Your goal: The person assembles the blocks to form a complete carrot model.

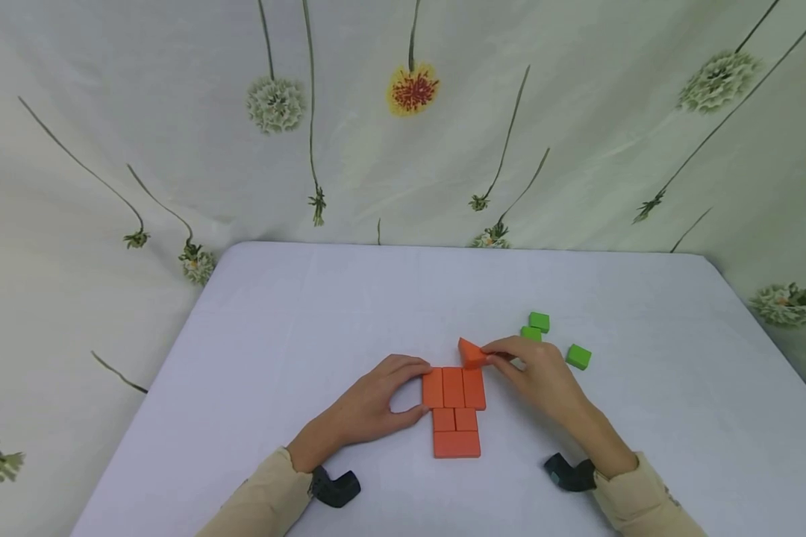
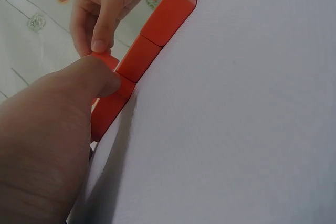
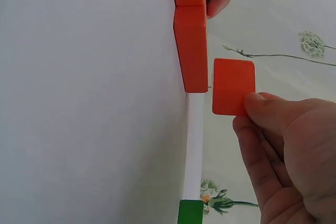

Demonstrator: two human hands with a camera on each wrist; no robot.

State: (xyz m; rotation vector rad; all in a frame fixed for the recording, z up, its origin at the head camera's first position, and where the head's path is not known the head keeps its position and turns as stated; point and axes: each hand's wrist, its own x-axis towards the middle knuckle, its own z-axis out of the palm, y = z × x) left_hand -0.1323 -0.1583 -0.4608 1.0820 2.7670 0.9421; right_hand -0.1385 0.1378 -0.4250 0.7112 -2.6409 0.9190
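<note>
Several orange wooden blocks [image 1: 453, 388] lie fitted together flat on the table: three long ones side by side, two small ones below them and one crosswise [image 1: 457, 444] at the near end. My left hand [image 1: 376, 399] holds the leftmost long block by its ends, index finger at the far corner and thumb at the near one. Between right thumb and fingers, my right hand [image 1: 540, 377] pinches another orange block [image 3: 232, 85], wedge-shaped in the head view. It is tilted just beyond the far edge of the three long blocks; whether it touches them I cannot tell.
Three green blocks sit to the right: one at the back [image 1: 539, 321], one partly behind the right hand [image 1: 530, 333], and one further right [image 1: 579, 356]. The white-covered table [image 1: 295, 313] ends at a flower-patterned cloth [image 1: 363, 164]. Both wrists wear dark devices.
</note>
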